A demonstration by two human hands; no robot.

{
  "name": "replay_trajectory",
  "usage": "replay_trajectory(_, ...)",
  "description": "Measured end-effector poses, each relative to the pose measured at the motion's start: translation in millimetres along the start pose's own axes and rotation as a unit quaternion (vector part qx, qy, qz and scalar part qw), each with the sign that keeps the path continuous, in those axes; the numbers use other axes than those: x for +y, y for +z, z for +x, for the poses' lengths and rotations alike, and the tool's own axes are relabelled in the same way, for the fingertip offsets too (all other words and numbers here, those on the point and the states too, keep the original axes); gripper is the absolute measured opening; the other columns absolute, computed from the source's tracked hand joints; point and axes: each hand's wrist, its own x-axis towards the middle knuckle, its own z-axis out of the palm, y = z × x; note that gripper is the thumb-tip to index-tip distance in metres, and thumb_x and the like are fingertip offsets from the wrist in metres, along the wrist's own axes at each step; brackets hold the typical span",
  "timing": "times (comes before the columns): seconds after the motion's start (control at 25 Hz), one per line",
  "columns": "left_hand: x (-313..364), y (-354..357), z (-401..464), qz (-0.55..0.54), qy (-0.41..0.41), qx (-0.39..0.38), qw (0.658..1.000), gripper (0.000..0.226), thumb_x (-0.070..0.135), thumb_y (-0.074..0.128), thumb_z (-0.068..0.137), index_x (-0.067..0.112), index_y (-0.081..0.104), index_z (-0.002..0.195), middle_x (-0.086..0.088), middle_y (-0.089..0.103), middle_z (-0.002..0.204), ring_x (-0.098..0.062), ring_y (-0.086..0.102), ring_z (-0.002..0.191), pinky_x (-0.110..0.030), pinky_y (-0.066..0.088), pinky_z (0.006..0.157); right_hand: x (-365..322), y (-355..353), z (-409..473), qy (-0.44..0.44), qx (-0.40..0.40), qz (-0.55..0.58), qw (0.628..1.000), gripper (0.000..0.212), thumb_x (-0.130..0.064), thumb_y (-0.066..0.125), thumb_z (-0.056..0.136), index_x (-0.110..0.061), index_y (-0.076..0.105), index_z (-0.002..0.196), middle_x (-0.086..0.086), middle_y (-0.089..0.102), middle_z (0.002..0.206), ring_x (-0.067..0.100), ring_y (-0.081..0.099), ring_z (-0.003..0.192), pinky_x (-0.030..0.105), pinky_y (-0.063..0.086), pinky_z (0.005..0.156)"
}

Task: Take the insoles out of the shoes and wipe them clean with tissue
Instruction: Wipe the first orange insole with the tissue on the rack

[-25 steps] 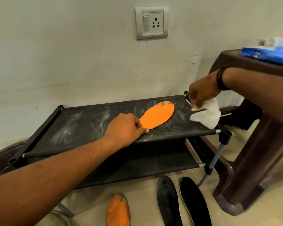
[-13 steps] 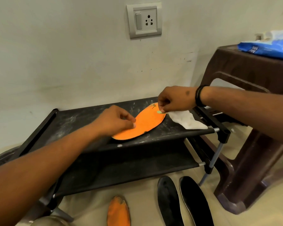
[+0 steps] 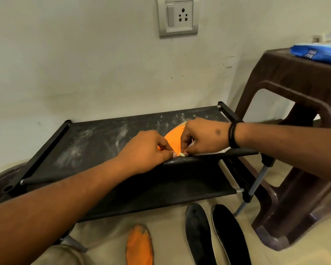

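Observation:
An orange insole [image 3: 174, 139] lies on the dusty top shelf of a black shoe rack [image 3: 96, 138], mostly covered by both hands. My left hand [image 3: 145, 150] pinches its near end at the shelf's front edge. My right hand [image 3: 203, 137] lies over the insole with a white tissue [image 3: 221, 150] under it, fingertips pinched beside the left thumb. A small pale bit shows between the fingertips. On the floor lie a second orange insole [image 3: 139, 245] and two black insoles [image 3: 198, 234] [image 3: 228, 234].
A brown plastic stool [image 3: 298, 119] stands right of the rack, with a blue tissue pack [image 3: 319, 51] on top. A wall socket [image 3: 178, 16] is above the rack. Something round and dark [image 3: 0, 180] sits at the rack's left end.
My right hand came from the rack's right end with the tissue onto the insole, then slid along it toward me until it met the left hand. The camera moved closer.

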Motion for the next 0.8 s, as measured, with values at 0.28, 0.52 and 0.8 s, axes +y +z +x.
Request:
replay_trajectory(0.28, -3.9, 5.1, -2.8, -0.031, -0.004, 0.017, 0.999, 0.017, 0.043, 0.071, 0.089, 0.031, 0.083, 0.09, 0.013, 0.068, 0.088, -0.007, 0.064, 0.084, -0.039, 0.056, 0.078, 5.9, 11.7, 7.1, 0.042, 0.07, -0.014, 0.997, 0.012, -0.017, 0.067, 0.087, -0.013, 0.078, 0.09, -0.002, 0.075, 0.088, 0.012, 0.067, 0.082, 0.031, 0.056, 0.081)
replay_trajectory(0.52, -12.6, 6.5, 4.0, -0.058, -0.048, 0.015, 0.997, 0.038, 0.033, 0.067, 0.091, 0.006, 0.071, 0.065, -0.01, 0.073, 0.082, -0.028, 0.067, 0.072, -0.049, 0.055, 0.071, 22.8, 4.8, 8.5, 0.08, 0.079, 0.027, 0.993, 0.015, -0.027, 0.07, 0.089, -0.015, 0.079, 0.092, -0.005, 0.076, 0.091, 0.007, 0.067, 0.083, 0.027, 0.054, 0.083)
replay_trajectory(0.8, -13.2, 8.1, 3.4, -0.053, -0.054, 0.027, 0.997, 0.019, 0.022, 0.065, 0.087, 0.018, 0.082, 0.079, 0.007, 0.077, 0.087, -0.014, 0.07, 0.072, -0.042, 0.059, 0.073, -2.3, 24.0, 8.7, -0.01, 0.065, 0.039, 0.997, 0.02, -0.018, 0.061, 0.093, -0.009, 0.078, 0.086, 0.005, 0.072, 0.082, 0.02, 0.062, 0.076, 0.032, 0.049, 0.073)
